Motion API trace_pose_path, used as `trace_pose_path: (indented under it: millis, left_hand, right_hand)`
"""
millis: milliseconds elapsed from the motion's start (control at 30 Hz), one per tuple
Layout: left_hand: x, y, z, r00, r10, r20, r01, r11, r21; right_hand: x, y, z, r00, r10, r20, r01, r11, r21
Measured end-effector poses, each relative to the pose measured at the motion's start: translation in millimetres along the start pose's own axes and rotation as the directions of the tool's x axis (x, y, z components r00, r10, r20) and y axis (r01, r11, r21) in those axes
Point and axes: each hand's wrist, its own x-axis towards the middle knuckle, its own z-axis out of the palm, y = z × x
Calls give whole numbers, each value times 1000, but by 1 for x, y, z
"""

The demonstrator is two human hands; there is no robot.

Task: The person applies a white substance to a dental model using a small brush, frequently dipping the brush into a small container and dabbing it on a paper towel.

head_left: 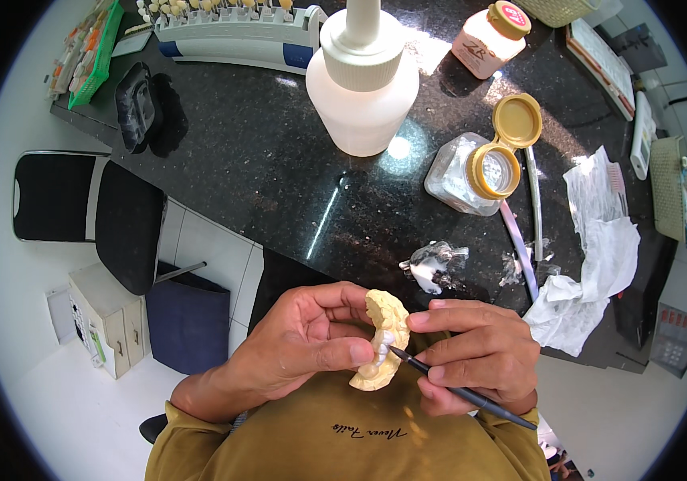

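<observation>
My left hand (305, 341) grips a yellow plaster dental model (391, 311) between thumb and fingers, held up in front of my chest. White tooth-shaped material (383, 346) covers part of the model's ridge. In my right hand (480, 353) is a slim dark brush (472, 394), pinched like a pen. Its pointed tip meets the white teeth, and its handle slants down to the right. The right index fingertip rests at the model's right edge. Beyond the hands, a small smear of white paste (430, 268) lies on the black counter (279, 160).
A white pump bottle (362, 104) stands mid-counter. Right of it are an open jar of white powder (464, 175), a capped pink jar (488, 44), a lilac-handled tool (520, 250) and crumpled tissue (580, 297). A shade-guide holder (239, 44) and black tray (137, 108) are far left.
</observation>
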Motion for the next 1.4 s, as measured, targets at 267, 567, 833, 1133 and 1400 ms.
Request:
trace_pose_path:
  millis: [267,567,833,1133,1400]
  left_hand:
    - [0,0,0,1000,5,-1,-5,1000,15]
    - [1,-3,-3,999,16,34,-16,1000,7]
    - [0,1,5,997,15,74,-7,995,-99]
    - [-1,-2,1,997,63,50,-62,998,-24]
    - [6,-3,-13,994,46,99,-50,998,40]
  right_hand:
    - [0,0,-1,1000,1,1,-1,1000,0]
    - [-12,-3,3,966,109,-233,-68,982,177]
    - [-20,-19,-10,988,126,-93,-140,978,-156]
    - [-25,-28,-17,934,261,-246,-314,925,-213]
    - [-11,-15,-10,903,358,-236,-415,871,-265]
